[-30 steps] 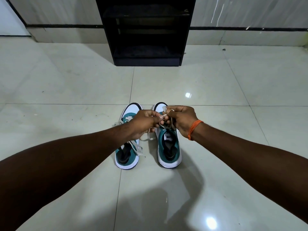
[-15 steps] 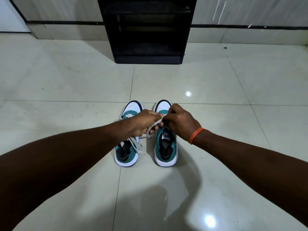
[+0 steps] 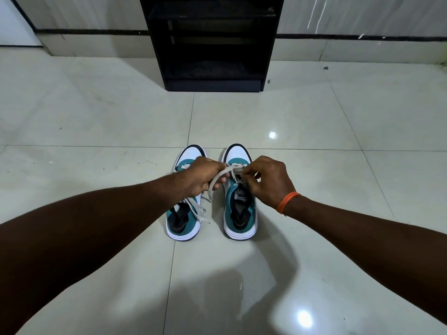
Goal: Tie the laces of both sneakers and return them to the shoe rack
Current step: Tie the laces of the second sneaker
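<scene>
Shoe rack (image 3: pixel 212 76) shelves bare. Both sneakers on floor (image 3: pixel 96 117) before it. Left hand (image 3: pixel 202 176) and right hand (image 3: pixel 268 181) fingers pinched on right sneaker (image 3: pixel 240 213) laces (image 3: pixel 221 176); left sneaker (image 3: pixel 183 223) laces loose

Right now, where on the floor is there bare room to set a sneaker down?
Bare tile lies between the sneakers' toes and the shoe rack, and to the left of the left sneaker and the right of the right sneaker. It is crowded between the pair, where the left hand and right hand hold the laces.
</scene>
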